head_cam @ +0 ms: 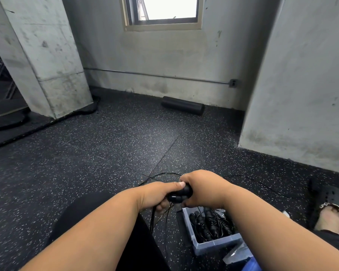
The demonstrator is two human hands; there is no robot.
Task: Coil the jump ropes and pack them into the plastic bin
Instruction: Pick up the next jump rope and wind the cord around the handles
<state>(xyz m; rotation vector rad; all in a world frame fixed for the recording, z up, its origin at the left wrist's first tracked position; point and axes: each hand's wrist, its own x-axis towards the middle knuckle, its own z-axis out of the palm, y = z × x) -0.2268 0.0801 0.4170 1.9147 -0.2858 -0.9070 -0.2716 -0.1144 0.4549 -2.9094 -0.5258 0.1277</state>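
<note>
Left hand (155, 194): lower centre of the frame, forearm reaching in from the bottom left; fingers curled round the black jump rope handles (179, 194), thumb lying along the top
Loose cord (160, 214): thin black loops hanging below the left hand, with another arc showing above both hands against the speckled floor (106, 149)
Right hand (202, 187): just right of the left hand and touching it, forearm coming in from the bottom right; fingers wrapped over the far end of the same handles, knuckles upward
Plastic bin (213, 245): lower right of the frame, directly below the right forearm, standing on the floor; clear bluish walls, open top
Bin contents: several black jump ropes (205, 225), handles lying side by side with thin cords tangled over them
Foot in a black clog (329, 204): far right edge, apart from the bin
Foam roller (182, 105): upper centre, lying against the grey wall
</note>
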